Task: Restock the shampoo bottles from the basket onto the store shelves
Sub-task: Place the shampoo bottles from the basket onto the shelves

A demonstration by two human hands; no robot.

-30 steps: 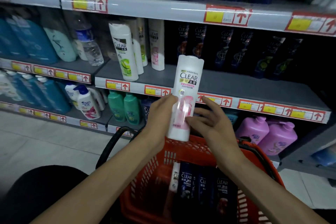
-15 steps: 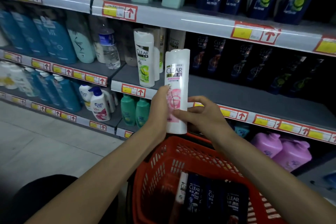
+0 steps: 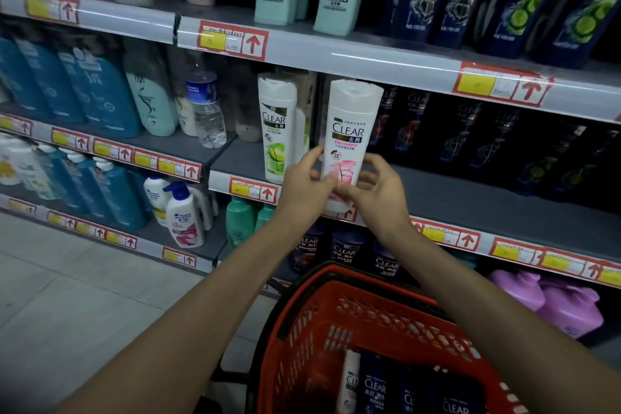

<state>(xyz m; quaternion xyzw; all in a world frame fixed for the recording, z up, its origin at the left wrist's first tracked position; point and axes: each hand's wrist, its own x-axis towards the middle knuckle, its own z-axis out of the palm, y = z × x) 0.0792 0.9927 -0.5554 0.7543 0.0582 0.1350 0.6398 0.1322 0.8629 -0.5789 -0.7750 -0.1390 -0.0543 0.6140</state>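
A white Clear shampoo bottle with a pink label stands upright at the front edge of the middle shelf, just right of a white Clear bottle with a green label. My left hand grips its lower left side and my right hand holds its lower right side, fingers curled round it. Below, the red basket holds a white bottle and several dark blue Clear bottles.
Dark blue Clear bottles stand at the back of the middle shelf to the right, with bare shelf in front of them. A water bottle and teal bottles fill the left bay. Purple jugs sit low right. Tiled floor lies left.
Both hands have carried the pink-label bottle up and forward from above the basket to the middle shelf, beside the green-label bottle. The view has moved closer to the shelves.
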